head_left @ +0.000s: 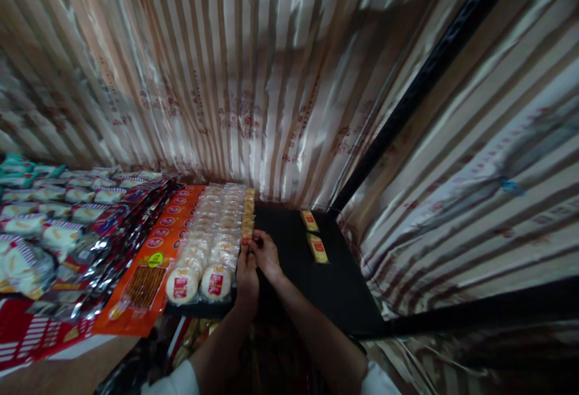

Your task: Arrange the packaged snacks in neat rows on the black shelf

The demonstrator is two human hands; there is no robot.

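A row of small yellow packets [248,209] runs front to back on a black shelf [289,232], beside round white crackers in clear wrappers [217,281]. At the near end of that row, my left hand [246,274] and my right hand [266,252] meet, their fingers closed on a small yellow packet [245,240]. The fingers partly hide it. Two more yellow packets, one in front [318,249] and one behind [310,221], lie apart on the shelf's right side.
Orange snack bags [145,286], dark shiny bags [113,238] and white-and-blue wrapped packs [58,238] fill the left. A striped sheet [271,111] hangs behind. A black post [407,99] rises at the right; a red basket [36,334] sits lower left.
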